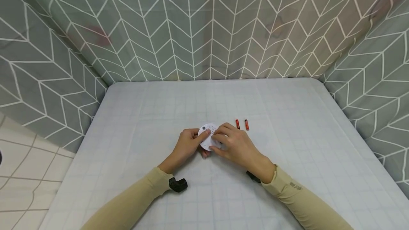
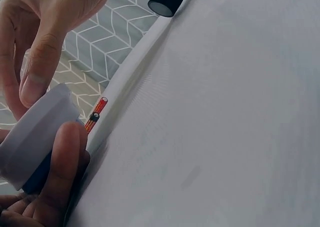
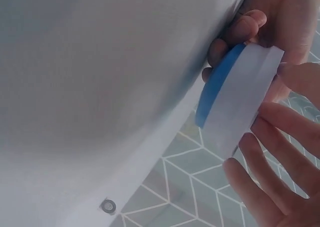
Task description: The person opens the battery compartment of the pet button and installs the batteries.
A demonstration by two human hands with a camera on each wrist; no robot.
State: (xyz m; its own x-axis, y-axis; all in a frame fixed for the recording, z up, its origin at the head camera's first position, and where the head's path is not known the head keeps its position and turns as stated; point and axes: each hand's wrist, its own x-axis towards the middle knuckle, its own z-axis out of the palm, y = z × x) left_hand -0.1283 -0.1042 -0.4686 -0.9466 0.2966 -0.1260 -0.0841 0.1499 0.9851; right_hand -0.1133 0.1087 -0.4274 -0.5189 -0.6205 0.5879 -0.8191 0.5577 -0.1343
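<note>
Shows white, blue underneath, on round device (image 1: 208, 143), centre; red and black on batteries (image 1: 246, 125), right of centre; white chevrons across grey-green curtain (image 1: 179, 27), top; tan on sleeves (image 1: 134, 198), bottom.

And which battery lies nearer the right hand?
In the head view, the left battery, close to the right hand; the other battery lies farther right.

No word, brand or number can be read in any of the three views. Small yellowish markings (image 2: 101, 105) are borne by the red wraps of two batteries (image 1: 246, 125), but they are too small and blurred to be made out, even in the left wrist view. A dark, curling print (image 1: 295, 186) is carried by the tan right sleeve (image 1: 310, 203), near its cuff, yet whether letters or a drawing are formed by it cannot be told.
</note>
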